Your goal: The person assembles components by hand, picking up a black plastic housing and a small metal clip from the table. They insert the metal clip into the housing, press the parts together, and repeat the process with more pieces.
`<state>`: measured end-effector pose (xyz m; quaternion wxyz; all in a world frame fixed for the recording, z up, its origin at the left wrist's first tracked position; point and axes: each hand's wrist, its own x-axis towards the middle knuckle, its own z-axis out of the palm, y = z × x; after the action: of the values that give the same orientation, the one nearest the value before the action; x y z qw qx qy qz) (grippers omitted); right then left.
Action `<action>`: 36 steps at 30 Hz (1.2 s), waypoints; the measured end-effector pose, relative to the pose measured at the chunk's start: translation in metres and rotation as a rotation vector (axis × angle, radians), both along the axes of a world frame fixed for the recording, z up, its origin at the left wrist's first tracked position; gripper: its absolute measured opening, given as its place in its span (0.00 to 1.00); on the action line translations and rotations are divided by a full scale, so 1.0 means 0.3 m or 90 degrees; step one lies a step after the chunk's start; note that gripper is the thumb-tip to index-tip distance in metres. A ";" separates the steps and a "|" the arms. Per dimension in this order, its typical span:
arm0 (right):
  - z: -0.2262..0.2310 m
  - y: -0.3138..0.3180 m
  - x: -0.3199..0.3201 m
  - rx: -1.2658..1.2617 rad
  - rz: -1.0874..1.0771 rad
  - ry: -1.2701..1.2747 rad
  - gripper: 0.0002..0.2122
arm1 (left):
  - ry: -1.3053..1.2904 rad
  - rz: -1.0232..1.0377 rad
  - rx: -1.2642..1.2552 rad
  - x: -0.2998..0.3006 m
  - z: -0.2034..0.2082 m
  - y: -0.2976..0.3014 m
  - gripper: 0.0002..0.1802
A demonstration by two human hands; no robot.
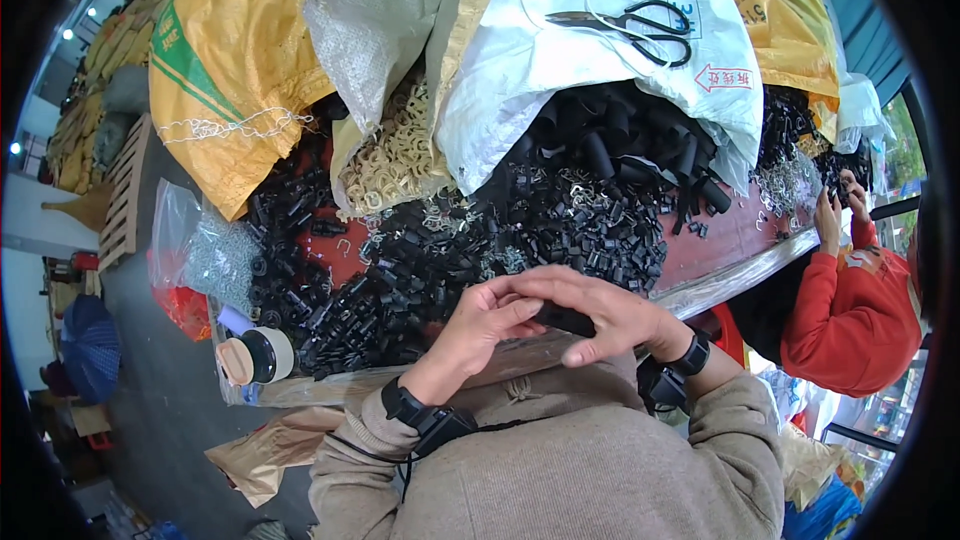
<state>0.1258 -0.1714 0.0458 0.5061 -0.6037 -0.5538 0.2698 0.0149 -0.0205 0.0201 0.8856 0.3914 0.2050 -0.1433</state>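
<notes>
My left hand (482, 320) and my right hand (610, 312) meet above the near edge of the table. Between them is a small black plastic part (566, 319), partly covered by the fingers. The left thumb and fingers pinch at its left end. My right hand curves over it from the right, its thumb below. Just beyond my hands spreads a heap of small black plastic parts (400, 305). Silvery metal clips (505, 262) lie among them. Larger black tube-shaped pieces (600, 155) spill from a white woven sack (500, 100) at the back.
Scissors (630, 28) lie on the white sack. Beige ring-like pieces (395, 165) fill a sack left of it; a yellow sack (240, 40) stands farther left. A lidded jar (268, 355) sits at the left corner. At right, a person in red (850, 325) handles parts.
</notes>
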 end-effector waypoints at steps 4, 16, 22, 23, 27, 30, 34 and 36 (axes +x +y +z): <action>-0.001 -0.009 0.005 -0.002 0.082 0.055 0.30 | -0.008 0.012 -0.031 0.019 0.008 -0.034 0.17; -0.015 -0.435 0.007 -0.213 -0.522 -0.185 0.12 | -0.015 0.219 0.835 -0.127 0.010 0.284 0.22; -0.161 -0.814 -0.130 -0.399 -0.670 -0.197 0.10 | 0.026 -0.002 1.427 -0.242 -0.011 0.429 0.14; -0.196 -0.857 -0.154 -0.450 -0.640 -0.307 0.10 | 0.031 -0.044 1.419 -0.241 -0.011 0.430 0.13; -0.177 -0.795 -0.157 -0.440 -0.630 -0.294 0.08 | 0.046 -0.127 1.397 -0.246 -0.011 0.426 0.11; -0.124 -0.636 -0.109 -0.369 -0.614 -0.208 0.08 | 0.038 -0.121 1.386 -0.237 -0.019 0.429 0.09; -0.059 -0.305 -0.039 -0.204 -0.393 -0.217 0.06 | -0.020 0.038 1.387 -0.257 -0.031 0.433 0.08; -0.068 -0.155 -0.026 -0.127 -0.269 -0.289 0.06 | -0.015 0.264 0.951 -0.253 -0.026 0.431 0.10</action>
<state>0.1180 -0.2179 0.0256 0.3524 -0.7967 -0.4860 0.0703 -0.0610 0.1090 0.0121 0.3977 0.8399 0.3068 0.2055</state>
